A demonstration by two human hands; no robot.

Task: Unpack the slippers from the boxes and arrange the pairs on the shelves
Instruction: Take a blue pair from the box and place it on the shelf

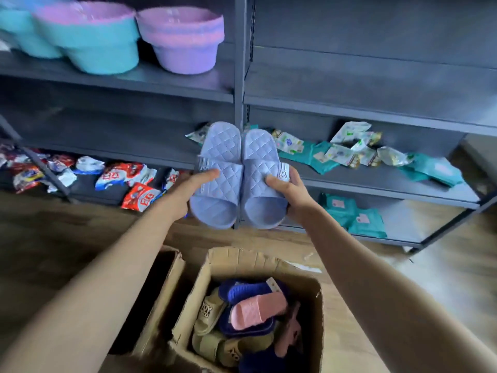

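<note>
I hold a pair of light blue quilted slippers side by side in front of the dark grey shelves (pixel 349 103). My left hand (pixel 185 192) grips the left slipper (pixel 217 162) with its thumb on the strap. My right hand (pixel 287 189) grips the right slipper (pixel 262 168) the same way. Below them an open cardboard box (pixel 199 289) stands on the wooden floor with several slippers inside: a pink one (pixel 255 309), dark blue ones (pixel 247 290) and olive ones (pixel 212 310).
A second open box (pixel 161 292) stands left of the first. Teal and purple plastic basins (pixel 107 39) fill the upper left shelf. Red and white snack packets (pixel 129 181) lie on the lower left shelf, teal packs and small sachets (pixel 349 152) on the lower right shelves.
</note>
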